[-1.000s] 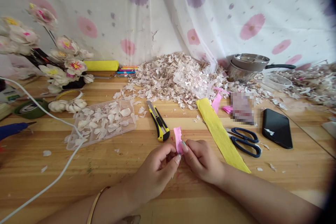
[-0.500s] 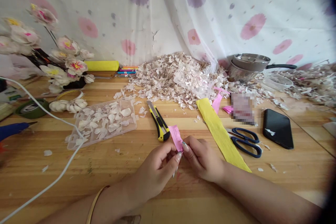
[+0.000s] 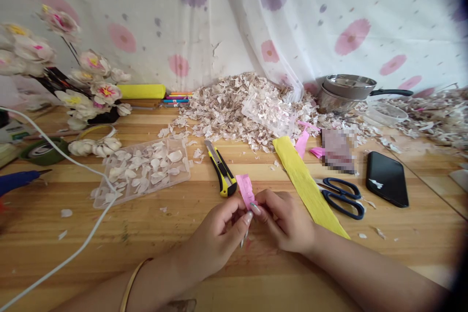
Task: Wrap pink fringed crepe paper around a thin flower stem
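Note:
A small strip of pink crepe paper (image 3: 245, 189) stands up between my two hands, its lower end pinched in my fingertips. My left hand (image 3: 221, 234) is closed on the strip's base, thumb against the curled fingers. From the other side my right hand (image 3: 287, 219) pinches the same lower end, its thumb touching near my left thumb. Just beyond the strip lies a yellow and black utility knife (image 3: 222, 169). To the right of my right hand a long strip of yellow crepe paper (image 3: 305, 180) lies flat, with dark-handled scissors (image 3: 343, 197) beside it.
A clear tray (image 3: 146, 170) of white petals is at left, crossed by a white cord (image 3: 95, 229). A blue glue gun (image 3: 20, 181) points in from the left edge. Behind are a petal heap (image 3: 219, 102) and metal pans (image 3: 343, 92); a black phone (image 3: 387, 178) lies right.
My right thumb and fingers have shifted slightly down and left against the pink strip's base. The strip's top has turned a little; the rest looks the same.

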Tool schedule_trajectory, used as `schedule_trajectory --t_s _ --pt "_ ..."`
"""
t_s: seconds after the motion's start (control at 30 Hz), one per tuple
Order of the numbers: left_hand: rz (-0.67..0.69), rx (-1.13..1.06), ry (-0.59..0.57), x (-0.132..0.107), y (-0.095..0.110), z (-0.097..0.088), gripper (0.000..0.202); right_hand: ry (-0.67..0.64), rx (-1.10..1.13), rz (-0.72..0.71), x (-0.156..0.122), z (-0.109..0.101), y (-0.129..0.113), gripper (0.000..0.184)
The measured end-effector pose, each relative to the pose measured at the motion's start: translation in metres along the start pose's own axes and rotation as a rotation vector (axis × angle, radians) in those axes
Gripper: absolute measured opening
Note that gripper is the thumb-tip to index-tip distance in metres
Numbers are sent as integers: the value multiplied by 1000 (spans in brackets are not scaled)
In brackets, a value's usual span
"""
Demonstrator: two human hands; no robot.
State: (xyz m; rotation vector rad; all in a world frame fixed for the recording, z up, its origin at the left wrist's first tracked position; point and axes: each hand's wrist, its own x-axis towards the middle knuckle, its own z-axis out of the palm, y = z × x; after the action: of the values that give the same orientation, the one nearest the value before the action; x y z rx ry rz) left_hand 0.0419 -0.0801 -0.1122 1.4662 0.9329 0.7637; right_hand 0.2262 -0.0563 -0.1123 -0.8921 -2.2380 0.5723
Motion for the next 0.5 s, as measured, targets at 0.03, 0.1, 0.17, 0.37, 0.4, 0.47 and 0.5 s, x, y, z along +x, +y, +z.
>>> schedule_trajectory --t_s 0.03,0.1,0.17,0.37,0.4,0.47,0.5 --pt "1 5 1 0 1 0 29 3 -19 1 0 1 0 15" --pt "-4 23 -4 0 3 0 28 8 -67 -6 0 1 0 19" --pt "-10 37 -20 0 5 1 27 7 -111 -25 0 2 -1 24" --pt "3 36 -40 -3 7 2 27 13 -159 -22 1 2 -3 34" --pt "6 32 -33 -3 6 1 27 14 -148 -14 1 2 -3 35" --pt "7 8 -30 -2 5 1 27 7 -94 2 1 0 -4 38" --pt "3 -4 -28 -2 4 1 27 -2 -56 3 1 -1 -4 38"
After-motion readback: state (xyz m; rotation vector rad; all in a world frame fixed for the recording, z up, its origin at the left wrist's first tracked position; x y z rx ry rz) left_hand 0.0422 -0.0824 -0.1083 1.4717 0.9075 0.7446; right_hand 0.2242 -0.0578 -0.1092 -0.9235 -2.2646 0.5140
